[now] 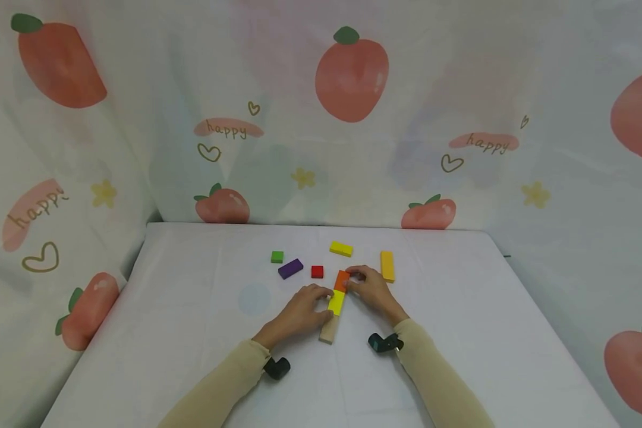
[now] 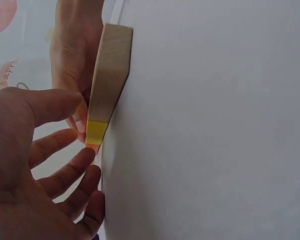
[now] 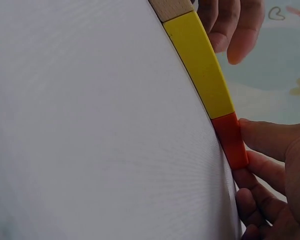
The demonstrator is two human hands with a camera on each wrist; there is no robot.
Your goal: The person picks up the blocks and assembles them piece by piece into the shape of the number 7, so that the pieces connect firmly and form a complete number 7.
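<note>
Three blocks lie end to end in a row: a plain wooden block (image 1: 327,330) (image 2: 110,70) nearest the person, a yellow block (image 1: 336,302) (image 3: 202,65) in the middle, an orange block (image 1: 341,280) (image 3: 230,140) at the far end. The right hand (image 1: 375,292) (image 3: 285,175) pinches the orange block, thumb on its side and a finger at its far end. Beside the yellow block, on the row's left side, is the left hand (image 1: 298,316) (image 2: 35,155), fingers spread and loosely bent; whether its tips touch the blocks is hard to tell.
Beyond the hands on the white table (image 1: 203,297) lie a green block (image 1: 277,257), a purple block (image 1: 290,268), a red block (image 1: 317,271), another yellow block (image 1: 341,248) and a yellow-orange block (image 1: 387,266). A patterned curtain (image 1: 321,160) stands behind.
</note>
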